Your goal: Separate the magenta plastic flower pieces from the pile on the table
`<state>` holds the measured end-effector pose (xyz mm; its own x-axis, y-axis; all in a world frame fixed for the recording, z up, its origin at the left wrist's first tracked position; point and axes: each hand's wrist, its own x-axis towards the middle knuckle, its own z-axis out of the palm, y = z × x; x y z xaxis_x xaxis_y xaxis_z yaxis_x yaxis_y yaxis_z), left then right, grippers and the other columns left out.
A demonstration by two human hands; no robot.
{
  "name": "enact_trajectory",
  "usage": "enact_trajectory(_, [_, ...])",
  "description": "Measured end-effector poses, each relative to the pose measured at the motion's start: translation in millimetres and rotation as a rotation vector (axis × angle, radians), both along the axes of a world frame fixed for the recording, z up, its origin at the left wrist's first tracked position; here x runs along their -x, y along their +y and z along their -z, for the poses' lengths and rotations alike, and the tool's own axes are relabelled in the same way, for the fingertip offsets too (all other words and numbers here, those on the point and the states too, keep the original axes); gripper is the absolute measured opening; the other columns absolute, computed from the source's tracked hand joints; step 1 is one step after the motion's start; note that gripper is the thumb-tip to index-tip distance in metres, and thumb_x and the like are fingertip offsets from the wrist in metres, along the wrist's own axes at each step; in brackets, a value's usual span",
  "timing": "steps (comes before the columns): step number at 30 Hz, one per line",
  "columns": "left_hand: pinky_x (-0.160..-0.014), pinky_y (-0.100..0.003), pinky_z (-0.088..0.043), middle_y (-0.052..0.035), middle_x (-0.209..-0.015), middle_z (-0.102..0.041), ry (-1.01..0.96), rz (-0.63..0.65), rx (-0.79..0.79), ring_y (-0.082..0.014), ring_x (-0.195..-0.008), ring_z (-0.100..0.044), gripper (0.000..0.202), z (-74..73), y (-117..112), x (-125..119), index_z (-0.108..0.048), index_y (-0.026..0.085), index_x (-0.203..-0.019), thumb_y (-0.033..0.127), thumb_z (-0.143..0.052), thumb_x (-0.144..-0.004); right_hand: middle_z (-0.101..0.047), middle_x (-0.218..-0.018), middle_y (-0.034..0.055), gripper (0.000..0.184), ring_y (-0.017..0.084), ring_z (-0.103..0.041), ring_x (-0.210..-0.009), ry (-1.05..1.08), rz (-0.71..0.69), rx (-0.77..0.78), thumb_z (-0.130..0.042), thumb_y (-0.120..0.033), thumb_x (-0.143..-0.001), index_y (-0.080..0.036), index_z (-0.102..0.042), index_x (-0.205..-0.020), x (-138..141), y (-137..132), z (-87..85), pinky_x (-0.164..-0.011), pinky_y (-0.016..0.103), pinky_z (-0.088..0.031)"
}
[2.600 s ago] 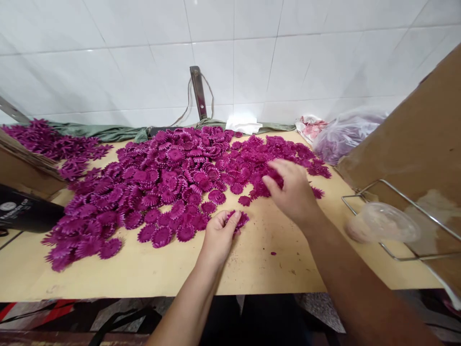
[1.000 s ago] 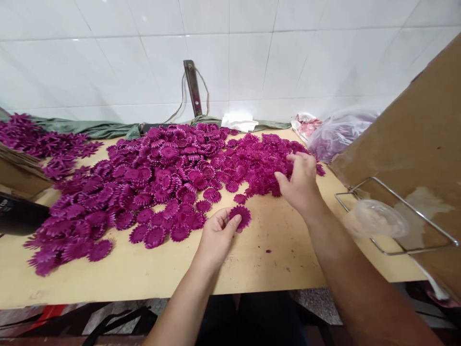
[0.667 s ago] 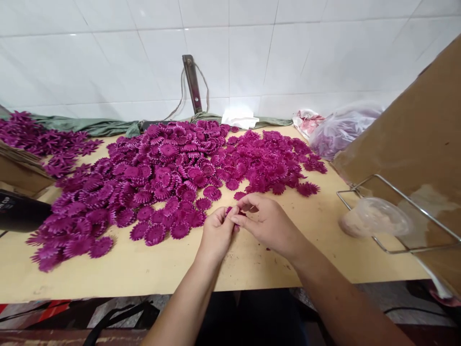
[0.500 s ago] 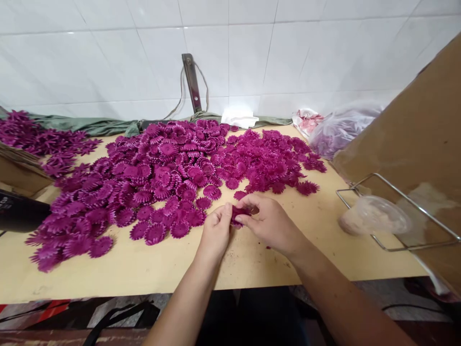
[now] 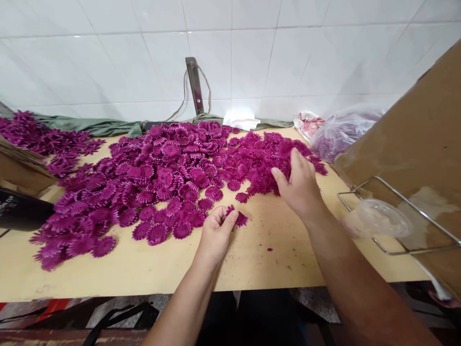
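Note:
My left hand (image 5: 216, 229) pinches a purple flower piece (image 5: 240, 218) with a fringed edge between thumb and fingers, just above the bare front part of the table. My right hand (image 5: 300, 185) is over the right-hand heap of flat fringed flower pieces (image 5: 257, 158). Its thumb and fingers are spread, with a blurred piece beside the fingertips; I see nothing gripped. A larger heap of curled, cupped flower pieces (image 5: 158, 163) covers the table's left and middle. One small flower piece (image 5: 241, 197) lies apart between my hands.
Star-shaped purple pieces (image 5: 32, 134) are piled at the far left, behind a cardboard box (image 5: 21, 166) and a black cup (image 5: 21, 210). On the right stand a wire frame (image 5: 414, 202), a clear plastic tub (image 5: 382, 218) and a large cardboard sheet (image 5: 406, 139). A plastic bag (image 5: 342, 132) rests against the tiled wall.
My right hand has left the piece that both hands were holding and moved forward and right to the heap, its fingers spreading. My left hand stays in place with the flower piece.

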<state>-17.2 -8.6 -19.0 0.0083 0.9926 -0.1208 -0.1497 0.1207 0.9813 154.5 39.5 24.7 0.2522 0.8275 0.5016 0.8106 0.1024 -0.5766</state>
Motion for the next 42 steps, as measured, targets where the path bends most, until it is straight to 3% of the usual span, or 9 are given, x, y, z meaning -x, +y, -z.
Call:
enact_trajectory(4, [-0.047, -0.020, -0.027, 0.0060, -0.045, -0.042, -0.120, -0.002, 0.082, -0.0064, -0.045, -0.034, 0.038, 0.2, 3.1, -5.3, -0.047, 0.017, -0.051, 0.045, -0.068, -0.063, -0.068, -0.093, 0.0073, 0.012, 0.022, -0.061, -0.089, 0.111, -0.433, 0.223, -0.057, -0.025, -0.079, -0.020, -0.065, -0.087, 34.2, -39.2, -6.8, -0.078, 0.039, -0.048])
enact_trajectory(6, [-0.049, -0.021, -0.030, 0.0041, -0.049, -0.048, -0.176, 0.012, 0.101, -0.0076, -0.048, -0.040, 0.035, 0.1, 2.3, -6.4, -0.053, 0.016, -0.056, 0.046, -0.067, -0.066, -0.068, -0.079, 0.0032, 0.006, 0.018, -0.062, -0.075, 0.177, -0.526, 0.332, -0.058, -0.018, -0.077, -0.019, -0.063, -0.077, 46.1, -49.6, -3.1, -0.070, 0.033, -0.049])
enact_trajectory(11, [-0.057, -0.021, -0.037, 0.0009, -0.059, -0.057, -0.153, 0.095, 0.070, -0.0101, -0.058, -0.049, 0.028, 1.0, -1.5, -5.3, -0.061, 0.014, -0.065, 0.041, -0.068, -0.067, -0.065, -0.075, 0.0033, 0.010, 0.017, -0.059, -0.073, 0.235, -0.435, 0.400, -0.055, -0.009, -0.074, -0.018, -0.059, -0.072, 45.7, -44.0, 11.1, -0.068, 0.031, -0.046])
enact_trajectory(22, [-0.052, -0.021, -0.034, 0.0039, -0.052, -0.051, -0.080, 0.043, -0.016, -0.0086, -0.050, -0.042, 0.024, -3.2, 1.0, -4.5, -0.055, 0.016, -0.057, 0.034, -0.068, -0.067, -0.059, -0.070, 0.0041, 0.018, 0.020, -0.053, -0.072, 0.051, -0.303, 0.189, -0.047, -0.006, -0.074, -0.020, -0.048, -0.063, 58.5, -28.7, 17.9, -0.067, 0.034, -0.042])
enact_trajectory(28, [-0.054, -0.022, -0.035, 0.0045, -0.051, -0.049, -0.028, 0.043, 0.003, -0.0089, -0.051, -0.042, 0.024, -8.1, -9.0, 0.8, -0.054, 0.017, -0.055, 0.034, -0.068, -0.065, -0.059, -0.069, 0.0075, 0.019, 0.025, -0.056, -0.071, 0.036, 0.076, 0.022, -0.042, -0.008, -0.075, -0.022, -0.049, -0.063, -2.6, 11.1, 10.9, -0.071, 0.042, -0.044])
enact_trajectory(31, [-0.053, -0.022, -0.034, 0.0032, -0.055, -0.053, -0.046, 0.066, 0.035, -0.0091, -0.052, -0.042, 0.021, -12.0, -8.0, 1.4, -0.060, 0.016, -0.063, 0.035, -0.068, -0.065, -0.064, -0.089, 0.0144, 0.016, 0.030, -0.056, -0.091, 0.005, 0.101, -0.025, -0.044, -0.011, -0.077, -0.018, -0.058, -0.079, -25.4, 17.7, 1.7, -0.085, 0.046, -0.040])
enact_trajectory(34, [-0.050, -0.021, -0.031, 0.0041, -0.055, -0.052, -0.054, 0.051, 0.021, -0.0081, -0.050, -0.039, 0.022, -12.9, -2.6, -1.0, -0.060, 0.016, -0.063, 0.036, -0.069, -0.063, -0.064, -0.102, 0.0116, 0.018, 0.028, -0.053, -0.104, -0.013, -0.039, -0.067, -0.048, -0.015, -0.078, -0.019, -0.061, -0.090, -11.0, -0.6, -4.4, -0.094, 0.048, -0.037])
enact_trajectory(37, [-0.050, -0.021, -0.028, 0.0059, -0.051, -0.044, -0.037, 0.033, -0.012, -0.0076, -0.050, -0.035, 0.030, -7.1, 2.6, -3.2, -0.050, 0.017, -0.054, 0.038, -0.070, -0.062, -0.067, -0.090, 0.0057, 0.011, 0.022, -0.059, -0.090, 0.038, -0.410, 0.051, -0.053, -0.023, -0.081, -0.022, -0.064, -0.081, 24.0, -32.3, -3.6, -0.083, 0.042, -0.046])
enact_trajectory(42, [-0.052, -0.021, -0.029, 0.0063, -0.052, -0.040, -0.074, 0.021, 0.016, -0.0074, -0.052, -0.034, 0.037, 4.2, 4.3, -4.2, -0.045, 0.017, -0.053, 0.044, -0.069, -0.063, -0.065, -0.078, 0.0043, 0.003, 0.019, -0.059, -0.076, 0.203, -0.494, 0.289, -0.059, -0.020, -0.074, -0.019, -0.061, -0.075, 51.7, -54.5, 4.9, -0.070, 0.035, -0.048])
